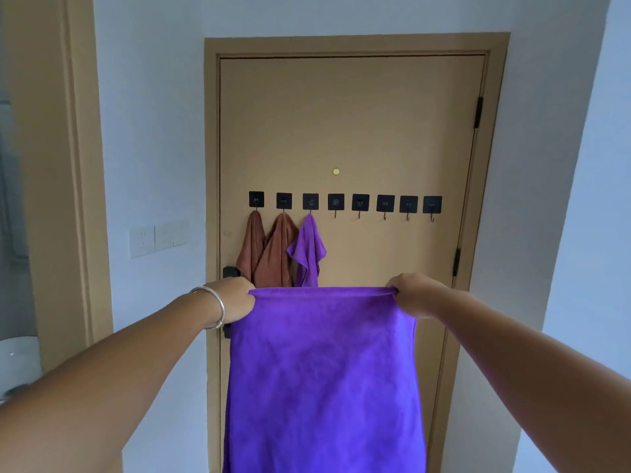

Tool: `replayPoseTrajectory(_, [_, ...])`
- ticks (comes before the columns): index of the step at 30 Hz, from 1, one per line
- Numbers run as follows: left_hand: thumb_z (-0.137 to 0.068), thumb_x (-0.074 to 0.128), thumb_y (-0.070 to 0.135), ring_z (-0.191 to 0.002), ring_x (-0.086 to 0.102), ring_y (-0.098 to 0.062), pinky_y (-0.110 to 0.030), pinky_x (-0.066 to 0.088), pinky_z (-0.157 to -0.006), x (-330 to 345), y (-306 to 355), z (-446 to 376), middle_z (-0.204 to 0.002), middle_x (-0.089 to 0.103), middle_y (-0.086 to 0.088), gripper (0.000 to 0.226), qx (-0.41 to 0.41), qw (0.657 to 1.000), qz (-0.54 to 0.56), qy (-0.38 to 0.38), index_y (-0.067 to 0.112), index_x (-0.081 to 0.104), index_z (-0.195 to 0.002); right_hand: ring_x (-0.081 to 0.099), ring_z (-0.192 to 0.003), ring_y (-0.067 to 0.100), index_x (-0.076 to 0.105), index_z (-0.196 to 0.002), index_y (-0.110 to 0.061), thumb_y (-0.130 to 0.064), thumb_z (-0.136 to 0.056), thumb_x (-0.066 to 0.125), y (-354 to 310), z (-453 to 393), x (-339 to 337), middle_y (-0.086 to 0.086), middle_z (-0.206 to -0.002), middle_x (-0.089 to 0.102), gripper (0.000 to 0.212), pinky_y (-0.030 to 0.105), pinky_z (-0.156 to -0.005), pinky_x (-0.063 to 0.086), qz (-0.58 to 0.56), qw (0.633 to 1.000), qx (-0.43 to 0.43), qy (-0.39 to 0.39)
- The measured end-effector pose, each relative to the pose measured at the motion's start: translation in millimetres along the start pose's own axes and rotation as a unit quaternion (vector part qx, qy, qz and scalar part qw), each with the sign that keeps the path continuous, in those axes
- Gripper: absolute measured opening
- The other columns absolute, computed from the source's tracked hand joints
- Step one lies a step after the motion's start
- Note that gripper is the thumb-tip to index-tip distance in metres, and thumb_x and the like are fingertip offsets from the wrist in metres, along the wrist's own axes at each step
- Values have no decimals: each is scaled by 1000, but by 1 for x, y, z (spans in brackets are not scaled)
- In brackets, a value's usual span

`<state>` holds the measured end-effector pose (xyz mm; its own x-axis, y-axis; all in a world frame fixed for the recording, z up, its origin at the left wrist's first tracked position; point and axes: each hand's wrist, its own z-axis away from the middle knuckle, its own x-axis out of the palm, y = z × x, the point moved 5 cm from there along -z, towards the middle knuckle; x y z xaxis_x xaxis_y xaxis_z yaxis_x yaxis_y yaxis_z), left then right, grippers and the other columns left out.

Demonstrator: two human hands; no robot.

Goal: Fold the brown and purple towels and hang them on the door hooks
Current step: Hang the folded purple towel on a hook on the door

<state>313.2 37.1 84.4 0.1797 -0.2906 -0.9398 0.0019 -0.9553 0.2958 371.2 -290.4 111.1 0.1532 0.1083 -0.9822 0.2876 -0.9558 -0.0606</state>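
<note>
I hold a purple towel (324,370) stretched flat in front of the tan door (351,131). My left hand (232,300) pinches its top left corner and my right hand (415,295) pinches its top right corner. The cloth hangs straight down past the bottom of the view. A row of black square hooks (345,202) crosses the door. Two brown towels (252,247) (276,254) hang on the two leftmost hooks. A second purple towel (309,250) hangs on the third hook. The hooks to the right of it are bare.
A black door handle (230,273) sits at the door's left edge, partly behind my left hand. White wall switches (158,237) are on the wall to the left. A second door frame (82,165) stands at far left, with a white rounded object (18,363) low beside it.
</note>
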Motion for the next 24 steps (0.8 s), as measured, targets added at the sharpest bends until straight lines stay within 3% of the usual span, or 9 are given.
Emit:
replayPoseTrajectory(6, [-91, 36, 10, -59, 39, -17, -27, 28, -54, 10, 12, -93, -63, 42, -2, 30, 9, 1000, 7, -5, 15, 43, -62, 57, -88, 23, 65, -109, -20, -2, -82, 29, 31, -91, 8, 2, -101, 61, 48, 29, -67, 45, -18, 1000, 11, 10])
replayPoseTrajectory(11, [-91, 35, 11, -60, 42, -18, -29, 30, -56, 19, 15, -161, -65, 47, -4, 29, 20, 1000, 10, 7, 15, 46, -64, 56, -86, 21, 64, -107, -21, -2, -81, 29, 51, -151, 19, 1, -98, 61, 48, 28, -61, 41, -24, 999, 15, 14])
replayPoseTrajectory(18, [-89, 36, 10, -61, 41, -19, -30, 30, -57, 49, 0, -248, -63, 45, -3, 30, 24, 1000, 10, -16, 16, 41, -60, 56, -93, 23, 65, -112, -20, -1, -81, 31, 68, -226, 45, 3, -106, 62, 49, 26, -70, 42, -29, 999, 14, 10])
replayPoseTrajectory(24, [-84, 37, 9, -64, 47, -20, -32, 35, -60, 64, -10, -333, -71, 57, -6, 23, 55, 998, 41, -11, 12, 50, -65, 55, -91, 22, 64, -111, -21, -2, -81, 30, 83, -298, 63, 1, -101, 59, 49, 27, -69, 42, -23, 999, 34, 0])
